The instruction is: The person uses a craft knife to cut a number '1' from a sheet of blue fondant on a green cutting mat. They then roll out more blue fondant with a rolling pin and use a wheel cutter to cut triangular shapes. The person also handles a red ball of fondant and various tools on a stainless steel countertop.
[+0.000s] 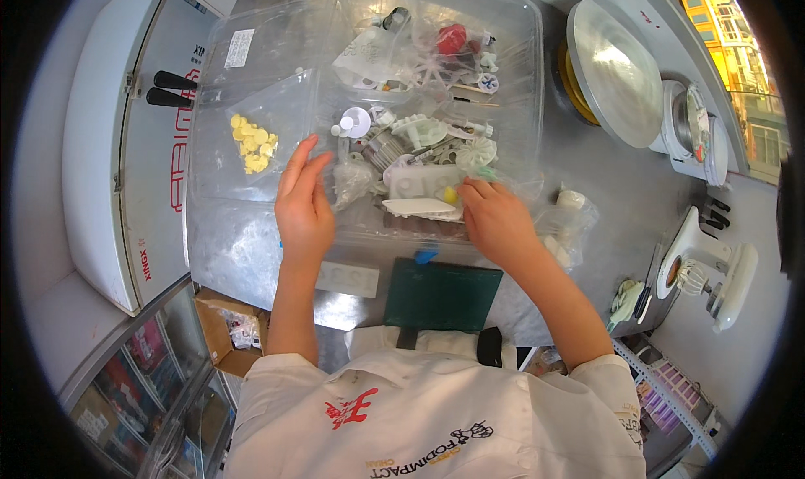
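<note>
My left hand (305,205) hovers at the left side of a clear plastic box (539,102), fingers apart with nothing between them. Inside the box lie plunger cutters (420,130), a ribbed metal ring cutter (385,151) and other small white tools. My right hand (500,221) reaches into the front right part, fingertips bent down by a pale mould with raised digits (412,182). A small yellow piece (450,195) sits beside those fingertips. Whether they grip anything is hidden. In front of the digit mould is a white flat plate (418,207).
Left of the box, a clear bag of yellow chips (255,143) rests on clear plastic. A pale mould (347,280) and dark green board (443,293) lie nearest me. Rightward stand a metal cake turntable (613,70), clear bag (569,224) and stand mixer (710,278). A white freezer (100,146) borders the left.
</note>
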Demonstrator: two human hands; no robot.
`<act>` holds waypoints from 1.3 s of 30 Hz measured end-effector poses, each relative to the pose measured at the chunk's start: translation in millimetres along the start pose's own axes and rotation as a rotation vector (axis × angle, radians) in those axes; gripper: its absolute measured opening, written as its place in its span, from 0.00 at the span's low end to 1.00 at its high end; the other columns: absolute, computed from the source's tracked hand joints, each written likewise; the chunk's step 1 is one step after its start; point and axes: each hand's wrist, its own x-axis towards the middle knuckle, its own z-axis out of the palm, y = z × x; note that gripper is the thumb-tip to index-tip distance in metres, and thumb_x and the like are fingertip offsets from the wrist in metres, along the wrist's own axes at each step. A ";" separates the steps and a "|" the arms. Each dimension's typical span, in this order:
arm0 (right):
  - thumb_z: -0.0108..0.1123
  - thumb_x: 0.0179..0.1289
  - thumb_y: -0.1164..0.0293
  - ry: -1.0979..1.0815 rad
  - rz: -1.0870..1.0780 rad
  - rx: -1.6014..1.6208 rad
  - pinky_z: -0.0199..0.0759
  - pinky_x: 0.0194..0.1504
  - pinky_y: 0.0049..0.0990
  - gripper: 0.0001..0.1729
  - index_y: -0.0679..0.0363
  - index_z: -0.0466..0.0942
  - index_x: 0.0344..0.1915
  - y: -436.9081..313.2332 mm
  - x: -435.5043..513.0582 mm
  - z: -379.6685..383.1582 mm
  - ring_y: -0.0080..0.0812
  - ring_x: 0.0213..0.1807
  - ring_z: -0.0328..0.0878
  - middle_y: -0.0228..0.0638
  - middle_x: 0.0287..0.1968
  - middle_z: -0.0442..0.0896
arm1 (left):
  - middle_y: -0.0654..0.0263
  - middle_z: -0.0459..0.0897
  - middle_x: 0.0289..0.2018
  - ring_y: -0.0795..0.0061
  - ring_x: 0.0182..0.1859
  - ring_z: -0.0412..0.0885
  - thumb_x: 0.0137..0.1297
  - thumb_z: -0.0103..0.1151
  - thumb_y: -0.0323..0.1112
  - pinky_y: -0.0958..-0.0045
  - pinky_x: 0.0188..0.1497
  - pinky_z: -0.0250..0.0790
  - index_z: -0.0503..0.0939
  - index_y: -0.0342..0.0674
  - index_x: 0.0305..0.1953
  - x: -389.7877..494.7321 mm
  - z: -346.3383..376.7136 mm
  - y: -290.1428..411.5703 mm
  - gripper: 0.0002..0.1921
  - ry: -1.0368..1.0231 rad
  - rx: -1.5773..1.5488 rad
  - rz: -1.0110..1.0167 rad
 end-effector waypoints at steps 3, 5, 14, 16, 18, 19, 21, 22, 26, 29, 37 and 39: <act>0.56 0.59 0.75 -0.105 0.093 -0.062 0.74 0.47 0.36 0.12 0.62 0.75 0.44 -2.7 -0.8 -3.0 0.44 0.46 0.77 0.40 0.46 0.79 | 0.55 0.76 0.59 0.59 0.56 0.77 0.59 0.46 0.13 0.69 0.53 0.71 0.80 0.31 0.46 0.1 -0.7 -0.6 0.17 0.002 0.011 0.015; 0.56 0.58 0.75 -0.034 0.057 -0.086 0.74 0.46 0.36 0.12 0.62 0.75 0.44 -5.4 2.5 -2.6 0.44 0.46 0.77 0.39 0.46 0.78 | 0.54 0.76 0.59 0.59 0.55 0.78 0.60 0.46 0.14 0.69 0.52 0.71 0.80 0.31 0.46 1.0 -1.0 -0.5 0.16 -0.001 0.009 0.019; 0.60 0.57 0.75 0.067 -0.394 0.338 0.72 0.52 0.37 0.21 0.63 0.73 0.53 -14.2 18.1 -17.3 0.48 0.57 0.73 0.44 0.57 0.73 | 0.55 0.75 0.59 0.65 0.52 0.79 0.63 0.45 0.15 0.72 0.49 0.72 0.80 0.31 0.47 1.0 -0.8 4.5 0.15 -0.006 -0.016 0.002; 0.60 0.59 0.73 0.252 -0.272 0.292 0.70 0.54 0.40 0.23 0.63 0.72 0.55 -14.3 20.2 -20.0 0.51 0.58 0.72 0.47 0.58 0.72 | 0.55 0.75 0.59 0.65 0.51 0.79 0.63 0.45 0.15 0.73 0.49 0.72 0.80 0.31 0.47 0.8 -0.7 3.5 0.15 -0.004 -0.010 0.021; 0.60 0.61 0.69 0.456 0.008 0.164 0.69 0.55 0.44 0.23 0.64 0.71 0.56 -10.3 23.8 -19.8 0.54 0.57 0.71 0.50 0.57 0.72 | 0.55 0.75 0.59 0.64 0.52 0.79 0.63 0.45 0.15 0.73 0.49 0.72 0.81 0.31 0.46 0.2 -0.4 1.9 0.15 -0.011 -0.006 0.007; 0.60 0.62 0.67 0.348 0.082 0.173 0.69 0.54 0.44 0.24 0.64 0.70 0.57 -8.2 26.2 -18.0 0.54 0.56 0.71 0.51 0.56 0.73 | 0.55 0.75 0.59 0.64 0.53 0.79 0.64 0.45 0.15 0.74 0.49 0.71 0.81 0.31 0.46 0.1 -0.3 1.0 0.15 -0.007 -0.027 -0.007; 0.59 0.64 0.64 0.120 0.283 0.196 0.68 0.53 0.44 0.25 0.64 0.69 0.57 -5.5 32.1 -11.7 0.54 0.54 0.72 0.53 0.54 0.74 | 0.54 0.75 0.59 0.63 0.54 0.79 0.63 0.45 0.15 0.73 0.49 0.71 0.81 0.31 0.46 -0.1 0.5 -0.3 0.15 -0.002 0.018 0.001; 0.58 0.65 0.62 0.136 0.192 0.217 0.69 0.53 0.44 0.25 0.64 0.70 0.57 -6.4 34.8 -7.3 0.53 0.53 0.72 0.53 0.53 0.74 | 0.54 0.75 0.60 0.62 0.54 0.78 0.63 0.45 0.15 0.73 0.49 0.71 0.81 0.31 0.46 -0.1 0.7 -0.6 0.15 -0.012 0.013 -0.027; 0.57 0.66 0.60 0.095 0.081 0.325 0.70 0.50 0.43 0.25 0.65 0.70 0.57 -18.5 45.0 7.9 0.52 0.50 0.74 0.52 0.47 0.77 | 0.53 0.75 0.59 0.61 0.55 0.78 0.63 0.45 0.16 0.72 0.49 0.71 0.81 0.31 0.45 0.0 1.2 0.0 0.14 -0.001 0.040 0.014; 0.57 0.65 0.62 0.066 0.046 0.354 0.71 0.49 0.42 0.24 0.64 0.71 0.56 -19.5 50.6 8.0 0.51 0.48 0.76 0.51 0.45 0.78 | 0.53 0.75 0.59 0.61 0.54 0.78 0.63 0.45 0.15 0.72 0.48 0.71 0.81 0.31 0.45 1.0 1.9 -0.3 0.14 0.013 0.060 0.062; 0.60 0.60 0.73 0.115 -0.010 0.453 0.73 0.43 0.35 0.14 0.60 0.78 0.48 5.1 51.5 -13.6 0.45 0.41 0.78 0.43 0.42 0.80 | 0.53 0.75 0.59 0.62 0.50 0.80 0.62 0.45 0.14 0.73 0.46 0.72 0.80 0.30 0.45 -0.8 0.5 -2.7 0.14 -0.002 0.016 0.016; 0.58 0.59 0.77 0.125 0.117 0.562 0.73 0.39 0.30 0.12 0.61 0.80 0.44 11.2 55.3 -24.3 0.41 0.36 0.79 0.42 0.40 0.81 | 0.53 0.75 0.59 0.63 0.50 0.80 0.62 0.45 0.14 0.73 0.45 0.72 0.80 0.30 0.44 0.0 0.9 -2.3 0.14 0.015 0.019 0.041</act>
